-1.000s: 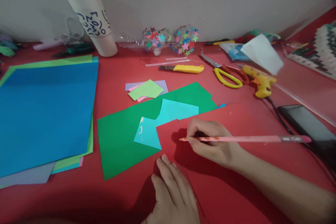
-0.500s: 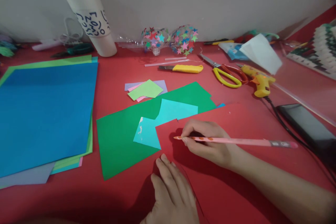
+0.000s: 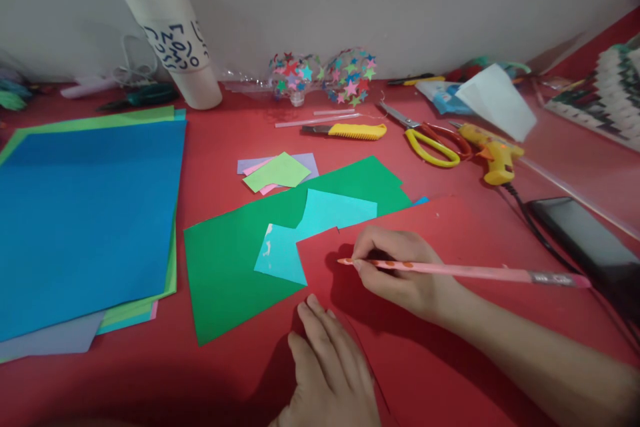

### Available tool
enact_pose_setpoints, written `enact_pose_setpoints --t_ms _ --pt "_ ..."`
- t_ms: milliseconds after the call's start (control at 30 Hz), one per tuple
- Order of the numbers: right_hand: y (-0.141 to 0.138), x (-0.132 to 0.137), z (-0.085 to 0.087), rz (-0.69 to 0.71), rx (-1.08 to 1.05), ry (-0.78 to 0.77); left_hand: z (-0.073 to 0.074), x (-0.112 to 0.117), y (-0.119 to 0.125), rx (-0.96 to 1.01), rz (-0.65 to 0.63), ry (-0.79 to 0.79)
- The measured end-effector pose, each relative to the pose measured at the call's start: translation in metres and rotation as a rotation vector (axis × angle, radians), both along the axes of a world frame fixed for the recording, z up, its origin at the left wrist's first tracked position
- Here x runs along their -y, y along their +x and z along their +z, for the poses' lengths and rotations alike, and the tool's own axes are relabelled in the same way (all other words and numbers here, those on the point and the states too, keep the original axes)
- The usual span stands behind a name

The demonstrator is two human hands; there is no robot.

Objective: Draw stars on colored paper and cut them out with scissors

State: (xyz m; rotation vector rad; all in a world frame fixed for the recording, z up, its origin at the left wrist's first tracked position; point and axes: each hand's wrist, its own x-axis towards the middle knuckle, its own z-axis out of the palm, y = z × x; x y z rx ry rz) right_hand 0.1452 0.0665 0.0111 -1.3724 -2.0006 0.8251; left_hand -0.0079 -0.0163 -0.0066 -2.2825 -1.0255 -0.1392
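Beyond the hands (image 3: 327, 363), a cutter (image 3: 357, 131), scissors (image 3: 411, 124) and a yellow glue gun (image 3: 500, 163) are laid on the red desk (image 3: 215, 160). A dark phone (image 3: 580, 227) is placed right of the hands. Farther beyond, star-covered balls (image 3: 351, 88) are set; a white bottle (image 3: 173, 40) is positioned beyond and left of the hands.

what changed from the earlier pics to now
The right hand moved slightly left, then back right, with the pencil; its eraser end now sits slightly nearer the person. Nothing was grasped or released. The left hand, green sheet and cutter stayed put.
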Motion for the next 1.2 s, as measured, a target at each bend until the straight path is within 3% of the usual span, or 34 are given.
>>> enact_pose_setpoints --t_ms 533,1200 --pt "0.0013 0.0001 0.0013 -0.040 0.051 0.021 0.0013 -0.0030 -0.0021 -0.008 -0.031 0.031" --pt "0.0033 0.0026 -0.0013 0.093 -0.008 0.047 0.0051 -0.0040 -0.0006 0.007 -0.032 0.009"
